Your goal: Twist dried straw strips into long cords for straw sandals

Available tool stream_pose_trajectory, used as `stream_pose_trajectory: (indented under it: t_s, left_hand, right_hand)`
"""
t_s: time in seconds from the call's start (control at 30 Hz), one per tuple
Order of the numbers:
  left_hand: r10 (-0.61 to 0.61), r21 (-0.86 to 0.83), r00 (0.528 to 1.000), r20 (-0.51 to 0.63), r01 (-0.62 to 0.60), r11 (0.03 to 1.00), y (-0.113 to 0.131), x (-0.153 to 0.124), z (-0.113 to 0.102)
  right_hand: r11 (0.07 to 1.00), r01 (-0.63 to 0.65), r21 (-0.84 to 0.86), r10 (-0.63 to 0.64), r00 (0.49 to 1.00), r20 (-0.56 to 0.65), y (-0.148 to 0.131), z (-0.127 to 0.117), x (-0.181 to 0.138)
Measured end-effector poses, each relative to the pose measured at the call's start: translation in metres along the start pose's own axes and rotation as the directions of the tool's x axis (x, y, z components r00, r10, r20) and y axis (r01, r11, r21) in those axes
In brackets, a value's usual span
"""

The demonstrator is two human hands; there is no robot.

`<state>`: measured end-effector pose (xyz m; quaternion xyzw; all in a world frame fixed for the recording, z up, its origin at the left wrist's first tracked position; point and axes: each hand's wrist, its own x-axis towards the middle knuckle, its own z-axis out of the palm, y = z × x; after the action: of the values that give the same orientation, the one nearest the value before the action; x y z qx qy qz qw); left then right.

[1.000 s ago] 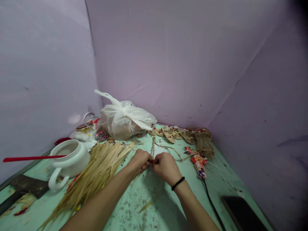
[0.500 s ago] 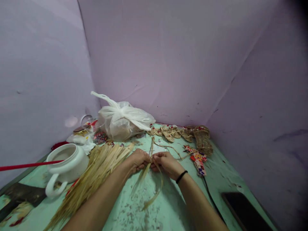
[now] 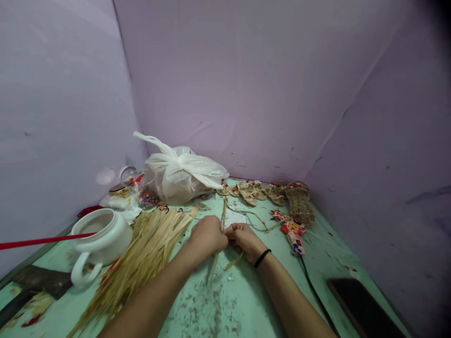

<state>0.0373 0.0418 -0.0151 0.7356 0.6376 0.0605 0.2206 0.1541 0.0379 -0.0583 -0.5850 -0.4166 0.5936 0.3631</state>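
Both hands meet at the middle of the green table point(image 3: 246, 305). My left hand point(image 3: 207, 235) is closed around a thin twisted straw cord point(image 3: 223, 213) that runs away toward the back wall. My right hand point(image 3: 244, 239), a black band on its wrist, pinches the same cord right beside the left. Loose straw ends point(image 3: 214, 265) hang out below the hands onto the table.
A bundle of flat straw strips point(image 3: 141, 256) lies at the left, beside a white pot point(image 3: 102, 239) with a red stick. A white plastic bag point(image 3: 181, 171), small woven straw sandals point(image 3: 278, 195), a patterned cloth piece point(image 3: 292, 232) and a black phone point(image 3: 364, 310) lie around.
The hands have stayed together on the cord and worked the straw; the long loose loop seen half a second ago is now drawn in to short ends below the hands.
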Motion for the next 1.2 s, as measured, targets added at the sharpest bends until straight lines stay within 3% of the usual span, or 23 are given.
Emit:
stream_pose_trajectory:
  t_s: [0.1,0.23,0.37,0.4,0.47,0.57,0.67,0.8,0.9,0.97,1.1,1.2]
  left_hand:
    - [0.024,0.007,0.997,-0.068,-0.024,1.0,0.016,-0.017,0.01]
    - [0.108,-0.007,0.99,-0.091,-0.109,0.994,0.024,-0.027,0.024]
    - [0.123,-0.087,0.992,-0.039,-0.126,0.988,0.009,-0.012,0.008]
    - [0.083,-0.153,0.996,0.014,-0.08,0.985,0.004,-0.006,0.0]
    - [-0.035,-0.327,0.999,0.016,0.038,0.944,-0.006,0.006,-0.013]
    - [-0.147,-0.588,0.974,0.174,0.222,0.778,-0.011,0.014,-0.017]
    - [-0.071,-0.69,0.909,0.411,0.361,0.628,-0.008,0.015,-0.006]
    - [-0.036,-0.689,0.859,0.511,0.435,0.58,-0.007,0.017,0.008]
    - [-0.113,-0.617,0.878,0.466,0.413,0.67,-0.01,0.02,0.012]
    - [-0.162,-0.571,0.904,0.397,0.381,0.727,-0.01,0.02,0.014]
    - [-0.179,-0.607,0.939,0.295,0.329,0.723,-0.007,0.019,0.02]
    - [-0.178,-0.635,0.929,0.324,0.353,0.687,-0.003,0.016,0.02]
  right_hand:
    - [0.993,-0.016,0.114,0.016,1.0,-0.003,0.001,0.001,-0.001]
    - [0.995,0.004,0.102,-0.004,1.0,-0.007,0.004,-0.001,0.0]
    - [0.996,-0.028,0.088,0.022,0.997,0.072,0.007,-0.007,0.004]
    - [0.995,-0.035,0.094,0.025,0.994,0.104,0.006,-0.008,0.005]
    - [0.994,-0.043,0.105,0.027,0.988,0.153,0.005,-0.01,0.004]
    - [0.991,-0.048,0.125,0.025,0.983,0.184,0.002,-0.011,0.002]
    - [0.984,-0.029,0.174,-0.01,0.976,0.217,0.0,-0.011,-0.001]
    - [0.986,-0.027,0.166,-0.011,0.974,0.225,0.0,-0.011,-0.001]
    - [0.999,0.038,0.019,-0.04,0.987,0.157,0.002,-0.01,0.002]
    - [0.977,0.126,-0.174,-0.115,0.991,0.073,0.002,-0.009,0.002]
    - [0.746,0.153,-0.648,-0.263,0.962,-0.075,-0.008,-0.007,-0.006]
    - [0.601,0.102,-0.793,-0.281,0.956,-0.09,-0.018,-0.005,-0.018]
